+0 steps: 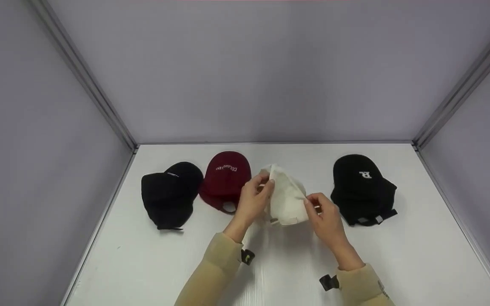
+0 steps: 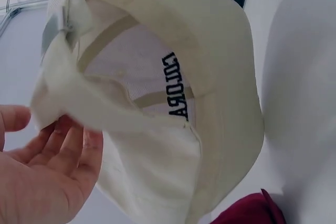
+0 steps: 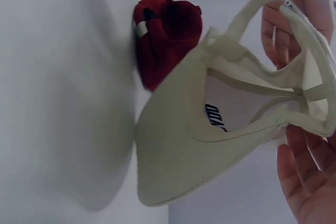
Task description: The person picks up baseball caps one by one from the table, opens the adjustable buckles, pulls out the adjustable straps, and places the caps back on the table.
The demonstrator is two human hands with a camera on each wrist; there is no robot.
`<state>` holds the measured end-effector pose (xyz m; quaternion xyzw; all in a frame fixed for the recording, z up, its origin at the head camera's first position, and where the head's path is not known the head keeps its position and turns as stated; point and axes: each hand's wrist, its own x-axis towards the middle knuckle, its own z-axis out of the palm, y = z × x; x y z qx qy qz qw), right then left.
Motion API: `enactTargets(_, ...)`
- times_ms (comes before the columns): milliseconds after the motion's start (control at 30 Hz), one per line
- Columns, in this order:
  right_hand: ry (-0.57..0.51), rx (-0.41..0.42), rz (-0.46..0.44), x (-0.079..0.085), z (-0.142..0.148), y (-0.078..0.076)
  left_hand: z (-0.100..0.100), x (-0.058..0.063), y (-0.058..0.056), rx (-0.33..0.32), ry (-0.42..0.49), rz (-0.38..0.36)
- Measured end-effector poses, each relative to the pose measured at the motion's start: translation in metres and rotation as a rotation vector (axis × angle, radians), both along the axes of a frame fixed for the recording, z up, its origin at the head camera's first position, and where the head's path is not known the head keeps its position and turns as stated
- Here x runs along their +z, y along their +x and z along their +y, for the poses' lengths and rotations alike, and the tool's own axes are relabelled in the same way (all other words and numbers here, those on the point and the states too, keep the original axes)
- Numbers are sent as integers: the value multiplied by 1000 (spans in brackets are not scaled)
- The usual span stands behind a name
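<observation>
A cream baseball cap [image 1: 286,197] is held up off the white table between both hands, its hollow side facing the wrist cameras. Dark lettering shows through inside the crown in the left wrist view, and its brim [image 2: 231,87] points downward toward the tabletop. My left hand [image 1: 254,196] grips the cap's upper left edge, fingers tucked behind the fabric. On the opposite side, my right hand [image 1: 325,216] pinches the edge between thumb and fingers. The back strap [image 3: 252,17] arches open near the left hand in the right wrist view.
Left of the cream cap lies a dark red cap [image 1: 228,174] with white lettering, against a black cap [image 1: 170,193] farther left. Another black cap [image 1: 360,187] with a white R lies to the right. Grey walls [image 1: 245,76] enclose the white table [image 1: 138,263].
</observation>
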<state>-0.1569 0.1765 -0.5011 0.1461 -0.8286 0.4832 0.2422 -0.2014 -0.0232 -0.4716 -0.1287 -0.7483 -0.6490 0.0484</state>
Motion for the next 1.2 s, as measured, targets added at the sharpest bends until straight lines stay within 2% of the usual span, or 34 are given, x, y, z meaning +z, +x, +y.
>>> enactTargets(100,-36,-5,-44,26,-7,3,-5,-4,1,-17,13,32)
enactTargets(133,-44,-3,-58,35,-10,4,-6,-10,0,-16,11,51)
enactTargets(200,-58,9,-84,42,-11,2,-9,-20,-2,5,-7,93)
enactTargets(367,-88,29,-178,56,-17,0,-13,-27,6,99,-109,238)
enactTargets(500,-100,35,-238,64,-20,-1,-13,-36,18,101,-219,392)
enactTargets(667,-122,74,-278,64,-20,-4,-11,-48,33,33,-406,549)
enactTargets(767,-138,81,-293,53,-17,-10,-7,-53,37,7,-478,620)
enactTargets(867,-153,79,-310,41,-14,-16,-3,-56,37,15,-518,672)
enactTargets(1000,-177,98,-322,33,-10,-20,0,-58,37,37,-487,692)
enactTargets(1100,-172,105,-316,31,-7,-22,-3,-56,37,31,-388,678)
enactTargets(1200,-147,91,-304,31,-3,-22,-7,-52,34,12,-249,658)
